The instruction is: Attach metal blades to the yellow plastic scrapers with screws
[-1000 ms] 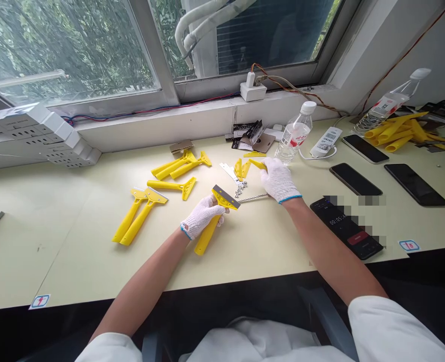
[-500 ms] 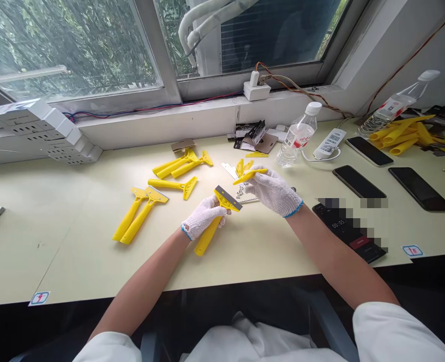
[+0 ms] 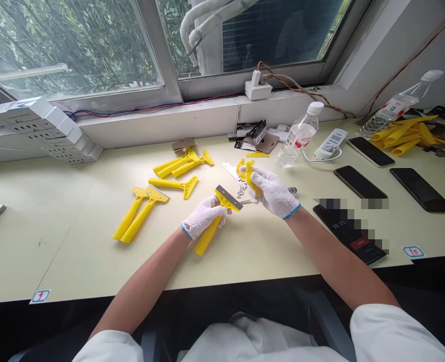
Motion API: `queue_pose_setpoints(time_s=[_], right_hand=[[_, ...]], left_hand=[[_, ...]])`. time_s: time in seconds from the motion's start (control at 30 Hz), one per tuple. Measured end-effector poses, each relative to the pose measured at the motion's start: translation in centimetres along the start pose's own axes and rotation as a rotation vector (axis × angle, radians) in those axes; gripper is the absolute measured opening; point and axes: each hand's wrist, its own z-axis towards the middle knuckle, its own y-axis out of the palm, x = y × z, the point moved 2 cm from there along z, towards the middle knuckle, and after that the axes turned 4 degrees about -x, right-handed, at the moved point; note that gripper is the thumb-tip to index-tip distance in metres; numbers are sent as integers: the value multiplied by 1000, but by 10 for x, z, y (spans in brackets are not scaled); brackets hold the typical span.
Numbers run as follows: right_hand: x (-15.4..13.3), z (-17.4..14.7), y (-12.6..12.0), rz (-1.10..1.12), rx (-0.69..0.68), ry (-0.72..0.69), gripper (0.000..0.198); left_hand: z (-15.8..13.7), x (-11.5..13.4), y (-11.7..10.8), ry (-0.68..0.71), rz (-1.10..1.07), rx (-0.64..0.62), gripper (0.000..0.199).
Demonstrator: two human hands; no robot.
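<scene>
My left hand [image 3: 203, 217], in a white knit glove, grips a yellow scraper [image 3: 208, 236] just below its head. A dark flat blade [image 3: 228, 197] lies across that head, and the handle slants down toward me. My right hand [image 3: 277, 191], gloved too, pinches a small yellow plastic blade clamp [image 3: 251, 177] held roughly upright, to the right of the scraper. Behind the fingers, more yellow clamp pieces [image 3: 241, 168] and silvery blades [image 3: 230, 172] lie on the table. Small metal screws [image 3: 241, 190] are heaped beside my right fingertips, partly hidden by them.
Several yellow scrapers [image 3: 145, 211] lie at left. Cardboard and black packaging [image 3: 258, 136] sit at the back. A water bottle [image 3: 299, 136], a power strip [image 3: 331, 144] and phones [image 3: 360, 182] stand or lie at right, with yellow handles [image 3: 403, 136] piled beyond. White boxes [image 3: 43, 130] lean at far left.
My right hand has turned the yellow blade clamp from nearly flat to upright, shifting slightly. My left hand and the scraper stay almost where they were.
</scene>
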Motion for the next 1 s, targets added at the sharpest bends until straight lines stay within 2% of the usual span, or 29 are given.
queue_pose_setpoints(time_s=[0.07,0.17,0.37,0.47,0.57,0.63,0.8,1.0], right_hand=[[5,0,1,-183,51,-6,60],[10,-2,5,-339,119,-6,55],[10,-7,19,-422,49,-19,41],[10,-11,20,-524,161,-96,28],[8,-13,18,-648,218,-195,25],[8,-13,16,-670,201,-191,26],[16,-11,19,-603,81,-62,27],[23,-14,28,-615,111,-120,21]], left_hand=[[0,0,0,4,8,1,32],[0,1,2,11,17,19,33],[0,2,8,13,-34,93,31],[0,1,9,17,-57,130,32],[0,-1,9,16,-72,154,31],[-1,-1,9,8,-84,158,33],[-2,2,9,27,-83,154,34],[-2,3,10,21,-70,160,33]])
